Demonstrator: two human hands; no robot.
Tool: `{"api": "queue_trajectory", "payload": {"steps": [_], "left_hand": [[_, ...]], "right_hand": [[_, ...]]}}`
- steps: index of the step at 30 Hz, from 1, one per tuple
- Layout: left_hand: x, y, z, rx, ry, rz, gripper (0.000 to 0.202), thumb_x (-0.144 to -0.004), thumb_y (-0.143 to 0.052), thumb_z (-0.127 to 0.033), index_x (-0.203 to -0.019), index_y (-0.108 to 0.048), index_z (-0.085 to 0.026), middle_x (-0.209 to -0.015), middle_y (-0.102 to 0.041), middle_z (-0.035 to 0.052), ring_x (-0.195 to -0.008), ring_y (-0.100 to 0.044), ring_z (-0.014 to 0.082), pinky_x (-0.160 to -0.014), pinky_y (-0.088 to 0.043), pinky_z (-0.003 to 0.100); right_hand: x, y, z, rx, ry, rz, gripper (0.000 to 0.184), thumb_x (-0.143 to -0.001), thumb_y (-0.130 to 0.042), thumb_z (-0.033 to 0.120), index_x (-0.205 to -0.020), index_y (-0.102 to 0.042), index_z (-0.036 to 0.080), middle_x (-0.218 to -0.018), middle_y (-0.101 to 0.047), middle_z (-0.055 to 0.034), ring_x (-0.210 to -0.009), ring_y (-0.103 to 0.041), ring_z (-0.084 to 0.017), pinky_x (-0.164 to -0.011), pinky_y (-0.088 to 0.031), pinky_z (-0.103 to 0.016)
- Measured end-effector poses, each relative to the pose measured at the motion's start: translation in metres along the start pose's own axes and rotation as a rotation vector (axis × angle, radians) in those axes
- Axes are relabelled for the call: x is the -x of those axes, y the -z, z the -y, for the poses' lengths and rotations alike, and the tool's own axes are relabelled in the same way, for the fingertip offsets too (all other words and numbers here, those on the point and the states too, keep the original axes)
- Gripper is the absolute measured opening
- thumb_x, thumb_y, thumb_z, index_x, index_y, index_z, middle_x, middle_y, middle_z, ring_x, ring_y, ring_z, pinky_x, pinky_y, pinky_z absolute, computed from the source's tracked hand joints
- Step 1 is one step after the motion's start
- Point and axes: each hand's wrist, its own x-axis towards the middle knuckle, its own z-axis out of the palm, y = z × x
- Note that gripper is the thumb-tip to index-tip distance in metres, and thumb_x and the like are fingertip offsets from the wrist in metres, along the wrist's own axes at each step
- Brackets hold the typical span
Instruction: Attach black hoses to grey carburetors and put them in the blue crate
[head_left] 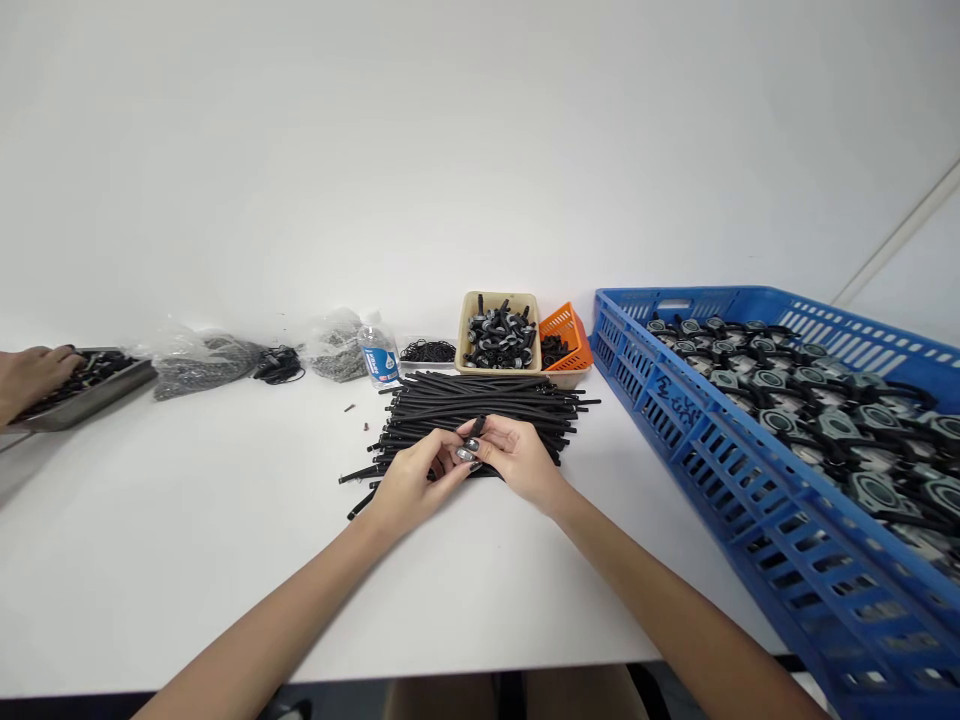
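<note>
The scene is bright, and the light is soft and quite even; its source is outside the view. The wall [480, 150] looks slightly grey, and the white tabletop [225, 560] shows only weak shadows, for example a pale one near the metal tray [97, 403] at left. Below the tabletop's front edge it becomes dark. A small glare lies on the glossy nails [465, 454] of the fingers [502, 428], and the plastic bags [202, 365] shine a little. The black rods [465, 400] lose some detail, and the small dark piece [478, 426] between the fingers is unclear. The wide lens stretches the blue crate [705, 440] towards the right edge.
</note>
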Motion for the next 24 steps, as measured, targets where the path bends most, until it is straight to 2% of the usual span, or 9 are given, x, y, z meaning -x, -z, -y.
{"api": "queue_trajectory", "payload": {"steps": [15, 24], "left_hand": [[0.0023, 0.0012, 0.0017, -0.028, -0.026, 0.013, 0.014, -0.093, -0.056, -0.026, -0.105, -0.056, -0.019, -0.079, -0.065, -0.0009, -0.061, -0.06, 0.0091, -0.058, -0.052, 0.019], [0.0019, 0.001, 0.0014, -0.03, -0.032, 0.016, 0.014, -0.093, -0.054, -0.025, -0.106, -0.056, -0.019, -0.08, -0.065, -0.0006, -0.063, -0.06, 0.0095, -0.06, -0.052, 0.019]], "right_hand": [[0.0004, -0.0027, 0.0051, -0.052, -0.052, -0.046, 0.043, -0.065, -0.082, 0.053, -0.085, -0.065, 0.019, -0.079, -0.07, -0.0022, -0.082, -0.069, -0.019, -0.08, -0.057, -0.034], [-0.0002, -0.0021, 0.0028, -0.059, -0.055, -0.057, 0.043, -0.063, -0.083, 0.053, -0.079, -0.061, 0.02, -0.085, -0.07, -0.0025, -0.082, -0.067, -0.017, -0.079, -0.055, -0.033]]}}
